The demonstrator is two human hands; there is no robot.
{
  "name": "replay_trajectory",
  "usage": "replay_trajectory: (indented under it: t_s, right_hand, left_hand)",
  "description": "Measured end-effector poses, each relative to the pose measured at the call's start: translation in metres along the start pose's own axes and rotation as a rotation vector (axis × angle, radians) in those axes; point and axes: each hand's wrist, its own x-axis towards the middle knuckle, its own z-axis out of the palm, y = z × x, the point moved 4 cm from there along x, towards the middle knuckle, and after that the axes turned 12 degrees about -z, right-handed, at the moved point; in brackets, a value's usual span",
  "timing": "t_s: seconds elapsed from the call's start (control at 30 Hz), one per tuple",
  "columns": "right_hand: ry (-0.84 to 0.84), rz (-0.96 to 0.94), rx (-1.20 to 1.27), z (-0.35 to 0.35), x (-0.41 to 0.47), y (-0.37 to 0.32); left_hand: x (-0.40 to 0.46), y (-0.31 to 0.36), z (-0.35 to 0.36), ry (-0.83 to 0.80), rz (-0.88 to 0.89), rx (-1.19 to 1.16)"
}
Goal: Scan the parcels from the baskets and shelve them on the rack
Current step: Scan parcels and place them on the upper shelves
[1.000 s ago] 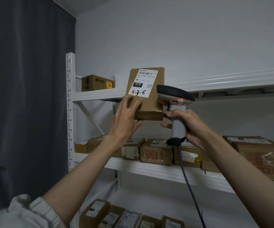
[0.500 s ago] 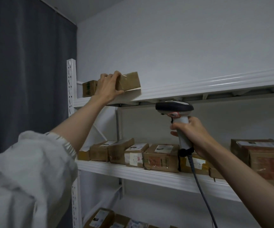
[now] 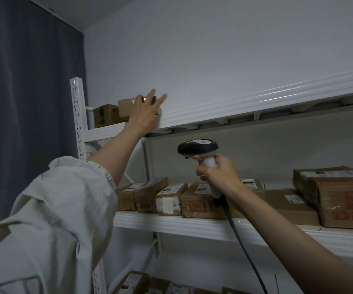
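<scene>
A small brown parcel (image 3: 126,109) lies on the top shelf (image 3: 235,105) of the white rack, beside another brown box (image 3: 104,114) at the far left. My left hand (image 3: 144,114) is raised in front of the parcel with fingers spread and straight; it hides the parcel's right part, and whether it touches is unclear. Lower down, before the middle shelf, my right hand (image 3: 218,175) grips the handle of a corded barcode scanner (image 3: 198,148), its dark head pointing left.
The middle shelf (image 3: 171,224) holds a row of several brown labelled parcels (image 3: 169,200), with a large taped box (image 3: 341,196) at the right. More parcels (image 3: 133,283) lie on the shelf below. A dark curtain (image 3: 27,102) hangs left of the rack post (image 3: 77,115).
My left hand lifted the labelled parcel from in front of the scanner up onto the top shelf and opened its fingers. The scanner sank a little in my right hand.
</scene>
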Motion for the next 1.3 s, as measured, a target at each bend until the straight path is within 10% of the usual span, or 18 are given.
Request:
replay_trajectory:
  t_s: [0.63,0.97,1.3]
  right_hand:
    - [-0.071,0.027,-0.04,0.002,0.001,0.012]
    - [0.032,0.073,0.004,-0.026,-0.037,0.0]
    - [0.077,0.261,0.277,-0.048,-0.133,0.008]
  left_hand:
    - [0.021,-0.058,0.062,-0.38,-0.171,-0.008]
    - [-0.074,-0.03,0.013,0.091,-0.125,-0.415]
    - [-0.252,0.017,-0.028,-0.273,-0.209,-0.498]
